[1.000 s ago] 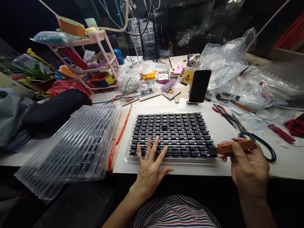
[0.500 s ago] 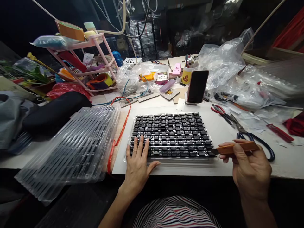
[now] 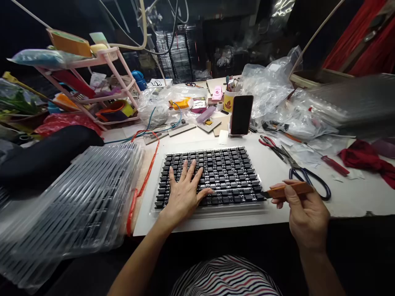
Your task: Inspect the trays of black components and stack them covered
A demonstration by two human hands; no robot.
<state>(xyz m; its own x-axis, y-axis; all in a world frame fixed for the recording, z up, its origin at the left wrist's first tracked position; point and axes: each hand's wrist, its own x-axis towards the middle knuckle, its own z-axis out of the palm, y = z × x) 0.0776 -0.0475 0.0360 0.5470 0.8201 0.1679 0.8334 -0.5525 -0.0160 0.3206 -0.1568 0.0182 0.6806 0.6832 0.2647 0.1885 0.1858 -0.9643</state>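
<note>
A clear plastic tray (image 3: pixel 212 207) lies before me, filled with rows of small black circuit modules (image 3: pixel 228 170). My left hand (image 3: pixel 185 191) rests flat on the left part of these rows with its fingers spread, covering some modules. In my right hand (image 3: pixel 304 211) is a knife (image 3: pixel 290 190) with an orange-brown handle, gripped between thumb and fingers. Its dark blade points left and reaches the tray's lower right corner, at the end of the bottom rows. Whether the tip touches a module, I cannot tell.
Stacked clear trays (image 3: pixel 89 197) overhang the table edge at left, beside a red strip (image 3: pixel 132 209). Scissors (image 3: pixel 308 174), red-handled pliers (image 3: pixel 271 146) and a screwdriver (image 3: pixel 335 164) lie right. A phone (image 3: pixel 241 115) stands behind the tray. Plastic bags (image 3: pixel 268 90) are heaped at the back.
My left hand has slid up and right over the modules, further onto the tray. My right hand still holds the knife at the lower right corner. The view has turned somewhat right.
</note>
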